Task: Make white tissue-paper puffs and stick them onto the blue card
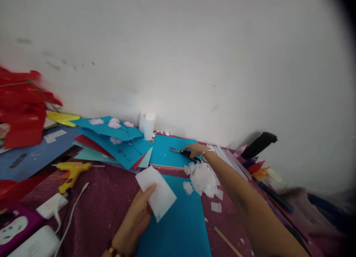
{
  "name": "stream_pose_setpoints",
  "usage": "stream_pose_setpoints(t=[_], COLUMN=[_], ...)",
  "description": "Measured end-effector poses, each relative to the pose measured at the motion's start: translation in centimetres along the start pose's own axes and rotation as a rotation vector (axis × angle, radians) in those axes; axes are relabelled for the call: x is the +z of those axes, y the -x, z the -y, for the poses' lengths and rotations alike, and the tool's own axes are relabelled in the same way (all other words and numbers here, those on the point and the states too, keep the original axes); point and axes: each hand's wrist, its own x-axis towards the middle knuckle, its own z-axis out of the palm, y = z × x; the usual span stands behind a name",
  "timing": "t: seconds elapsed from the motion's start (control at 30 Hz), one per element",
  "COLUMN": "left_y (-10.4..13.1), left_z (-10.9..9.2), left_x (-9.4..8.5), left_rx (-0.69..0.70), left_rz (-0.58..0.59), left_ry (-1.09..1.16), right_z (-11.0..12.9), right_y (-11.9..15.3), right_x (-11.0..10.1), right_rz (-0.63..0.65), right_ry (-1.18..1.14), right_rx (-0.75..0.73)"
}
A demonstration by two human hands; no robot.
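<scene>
My left hand (137, 210) pinches a white piece of paper (158, 197) between thumb and fingers, above a blue sheet (178, 227). Farther off, my right hand (194, 150) reaches over a stack of blue paper (164, 153). Its fingers are on the black handles of a pair of scissors (185, 153), whose blades point left. I cannot make out whether the fingers go through the handle loops. Beside my right forearm lies a heap of white paper pieces (204, 179).
Blue cards with pink flowers (114, 123) lean at the back left. A yellow glue gun (73, 172), a white cable (72, 212) and a purple power strip (20, 227) lie left. A wooden stick (228, 242) is at the front right; a white roll (149, 125) stands by the wall.
</scene>
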Motion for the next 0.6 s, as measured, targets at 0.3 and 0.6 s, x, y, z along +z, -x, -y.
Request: stream_pose_setpoints(t=[0.3, 0.6], left_y=[1.0, 0.4], left_z=[-1.6, -1.5], left_x=[-0.7, -1.0], left_rx=[-0.018, 0.066], left_rz=[0.254, 0.144], left_ry=[0.115, 0.129], right_z=[-0.6, 1.2], right_y=[-0.8, 7.4], right_x=[-1.0, -1.1], right_rz=[-0.094, -0.484], right_ry=[-0.416, -1.06], right_rx=[-0.043, -0.372])
